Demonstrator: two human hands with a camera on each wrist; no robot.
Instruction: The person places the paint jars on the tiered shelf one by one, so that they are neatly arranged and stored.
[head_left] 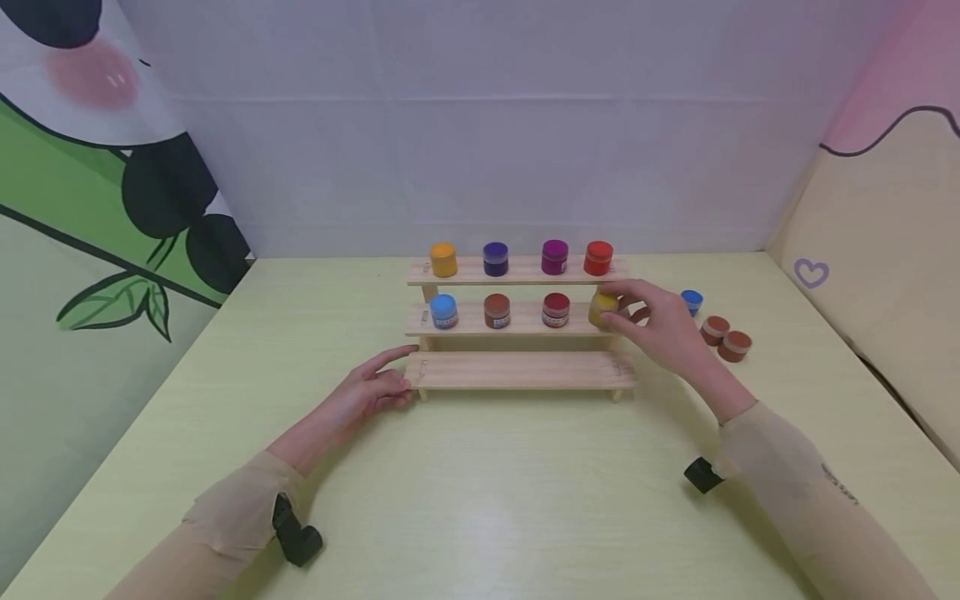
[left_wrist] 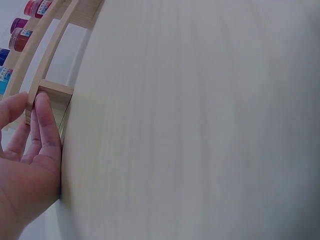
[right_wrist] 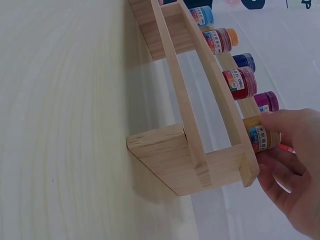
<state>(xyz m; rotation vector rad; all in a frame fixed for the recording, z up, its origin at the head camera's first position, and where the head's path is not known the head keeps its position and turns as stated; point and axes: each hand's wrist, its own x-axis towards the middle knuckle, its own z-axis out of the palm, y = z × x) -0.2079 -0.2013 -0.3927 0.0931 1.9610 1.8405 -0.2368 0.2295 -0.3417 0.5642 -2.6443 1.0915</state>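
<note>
A three-tier wooden rack [head_left: 517, 371] stands on the table with small paint jars on its upper two tiers. My right hand [head_left: 660, 325] pinches a yellow paint jar [head_left: 602, 309] at the right end of the middle tier; in the right wrist view the jar's label [right_wrist: 258, 138] faces the camera. Beside it on that tier stand a dark red jar [head_left: 556, 310], a brown jar [head_left: 497, 311] and a light blue jar [head_left: 444, 312]. At the left end of the bottom tier, my left hand [head_left: 367, 390] holds the rack between thumb and fingers.
On the top tier stand orange-yellow [head_left: 443, 260], dark blue [head_left: 496, 259], purple [head_left: 554, 257] and red [head_left: 598, 258] jars. Right of the rack, a blue jar [head_left: 692, 302] and two brown jars [head_left: 734, 346] are on the table. A pale cloth wall [head_left: 510, 150] rises behind.
</note>
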